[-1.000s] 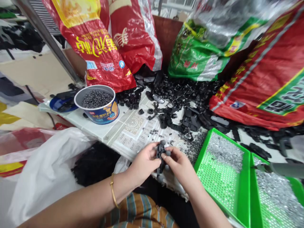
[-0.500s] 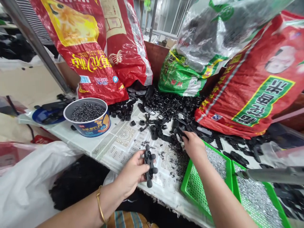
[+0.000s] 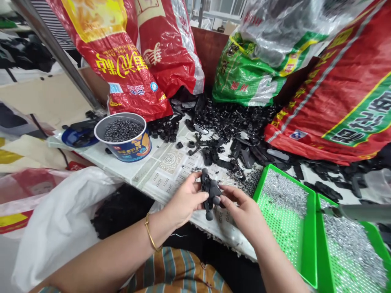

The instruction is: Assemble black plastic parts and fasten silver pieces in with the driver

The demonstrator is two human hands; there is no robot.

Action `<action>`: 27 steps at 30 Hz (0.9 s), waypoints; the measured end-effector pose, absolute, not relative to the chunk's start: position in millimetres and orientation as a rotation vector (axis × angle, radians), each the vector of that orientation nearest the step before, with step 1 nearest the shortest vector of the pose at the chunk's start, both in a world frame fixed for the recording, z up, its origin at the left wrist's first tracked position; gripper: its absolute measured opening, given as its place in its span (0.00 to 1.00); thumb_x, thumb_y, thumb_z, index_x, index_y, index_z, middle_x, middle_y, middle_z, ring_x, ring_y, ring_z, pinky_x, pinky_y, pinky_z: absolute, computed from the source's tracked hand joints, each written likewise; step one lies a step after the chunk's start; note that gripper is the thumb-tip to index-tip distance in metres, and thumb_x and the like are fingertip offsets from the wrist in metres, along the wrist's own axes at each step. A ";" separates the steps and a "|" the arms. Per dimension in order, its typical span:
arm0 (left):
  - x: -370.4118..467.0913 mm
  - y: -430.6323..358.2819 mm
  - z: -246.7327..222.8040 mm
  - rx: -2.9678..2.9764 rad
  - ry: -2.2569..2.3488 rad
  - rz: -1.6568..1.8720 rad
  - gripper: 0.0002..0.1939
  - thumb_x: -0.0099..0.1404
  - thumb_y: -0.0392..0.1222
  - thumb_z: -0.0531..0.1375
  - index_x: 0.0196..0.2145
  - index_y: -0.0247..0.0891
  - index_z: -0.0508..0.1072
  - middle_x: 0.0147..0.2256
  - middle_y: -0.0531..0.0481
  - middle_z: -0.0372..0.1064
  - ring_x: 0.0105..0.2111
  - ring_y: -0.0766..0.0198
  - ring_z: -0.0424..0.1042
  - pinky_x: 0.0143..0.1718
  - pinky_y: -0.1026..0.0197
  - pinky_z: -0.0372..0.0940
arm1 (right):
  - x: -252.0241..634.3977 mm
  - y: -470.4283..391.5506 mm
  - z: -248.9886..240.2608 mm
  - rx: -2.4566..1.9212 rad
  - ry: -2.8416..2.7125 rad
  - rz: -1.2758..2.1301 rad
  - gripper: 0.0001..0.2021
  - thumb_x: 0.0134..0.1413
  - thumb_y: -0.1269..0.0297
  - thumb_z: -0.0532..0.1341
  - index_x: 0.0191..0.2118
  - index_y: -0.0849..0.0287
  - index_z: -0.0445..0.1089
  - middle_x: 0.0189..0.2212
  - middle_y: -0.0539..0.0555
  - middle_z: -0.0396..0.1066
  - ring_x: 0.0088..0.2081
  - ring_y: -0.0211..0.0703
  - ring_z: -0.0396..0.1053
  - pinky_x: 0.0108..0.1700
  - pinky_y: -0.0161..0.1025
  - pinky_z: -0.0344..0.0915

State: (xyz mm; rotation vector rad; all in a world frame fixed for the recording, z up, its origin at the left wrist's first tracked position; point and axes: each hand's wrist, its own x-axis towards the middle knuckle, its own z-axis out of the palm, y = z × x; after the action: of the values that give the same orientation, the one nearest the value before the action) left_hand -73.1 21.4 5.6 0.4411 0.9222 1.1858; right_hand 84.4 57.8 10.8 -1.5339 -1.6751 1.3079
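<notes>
My left hand grips a black plastic part with round knobs above the table's front edge. From the right, my right hand pinches a second, flatter black piece against it. The two pieces touch, and fingers cover some of where they meet. Behind my hands lies a loose heap of small black plastic parts. Tiny black bits are scattered on the patterned tabletop close to my right hand.
A tub of black pellets stands at left, beside a blue dish. Two green perforated trays with silvery small pieces sit at right. Red sacks and a green sack line the back. A metal bar juts in from the right.
My right hand has come back from the parts heap with a black piece and brought it to the knobbed part in my left hand. The view has shifted slightly.
</notes>
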 end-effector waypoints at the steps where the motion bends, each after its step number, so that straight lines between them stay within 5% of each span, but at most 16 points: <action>1: -73.7 19.8 6.7 0.468 0.921 1.153 0.27 0.53 0.29 0.58 0.49 0.43 0.57 0.40 0.48 0.69 0.31 0.63 0.73 0.31 0.60 0.67 | 84.2 59.8 13.4 -1.529 -1.758 1.254 0.18 0.44 0.59 0.61 0.45 0.55 0.71 0.34 0.53 0.71 0.34 0.42 0.67 0.37 0.40 0.64; 5: -74.5 15.8 13.0 0.528 0.899 1.046 0.28 0.51 0.28 0.58 0.49 0.41 0.58 0.40 0.46 0.69 0.30 0.64 0.73 0.30 0.62 0.66 | 82.0 68.8 25.5 -1.482 -2.061 1.290 0.22 0.47 0.64 0.57 0.51 0.49 0.65 0.24 0.47 0.67 0.26 0.37 0.63 0.30 0.37 0.60; 9: -75.5 14.0 14.7 0.499 0.899 1.058 0.27 0.52 0.28 0.58 0.49 0.41 0.57 0.45 0.44 0.66 0.30 0.64 0.73 0.29 0.62 0.66 | 88.0 72.7 31.4 -1.564 -2.129 1.163 0.16 0.48 0.62 0.57 0.45 0.50 0.70 0.22 0.47 0.67 0.25 0.37 0.62 0.30 0.37 0.59; 15: -75.6 16.6 4.9 0.496 1.055 1.205 0.30 0.54 0.30 0.56 0.53 0.44 0.52 0.45 0.45 0.66 0.35 0.60 0.73 0.25 0.65 0.65 | 103.3 58.2 29.8 -1.567 -1.311 1.339 0.24 0.41 0.56 0.64 0.49 0.51 0.66 0.24 0.46 0.64 0.24 0.34 0.61 0.26 0.33 0.59; 18: -70.3 19.5 -2.6 0.511 1.067 1.317 0.29 0.55 0.29 0.55 0.53 0.44 0.53 0.44 0.45 0.66 0.38 0.60 0.72 0.28 0.64 0.66 | 94.8 41.9 26.4 -1.437 -0.864 1.487 0.20 0.35 0.58 0.68 0.39 0.52 0.68 0.25 0.45 0.65 0.25 0.32 0.64 0.28 0.31 0.63; 22: -62.9 19.2 -11.0 0.525 1.041 1.479 0.28 0.55 0.29 0.57 0.52 0.43 0.55 0.43 0.47 0.67 0.41 0.63 0.71 0.39 0.62 0.66 | 74.7 24.5 17.1 -1.360 -0.758 1.580 0.17 0.36 0.61 0.69 0.34 0.54 0.66 0.24 0.43 0.66 0.25 0.29 0.64 0.31 0.27 0.63; 27: -62.5 13.9 -14.8 0.542 1.099 1.485 0.26 0.57 0.33 0.57 0.51 0.45 0.54 0.44 0.47 0.67 0.39 0.63 0.70 0.36 0.61 0.68 | 59.1 20.3 5.7 -1.371 -0.766 1.537 0.17 0.36 0.58 0.69 0.35 0.55 0.67 0.27 0.45 0.68 0.28 0.32 0.66 0.34 0.31 0.64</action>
State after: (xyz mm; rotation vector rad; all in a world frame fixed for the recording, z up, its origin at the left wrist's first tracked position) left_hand -62.5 13.9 -14.8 0.5416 1.0985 1.4849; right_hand 59.1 20.3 5.7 -1.3707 -0.7664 1.5366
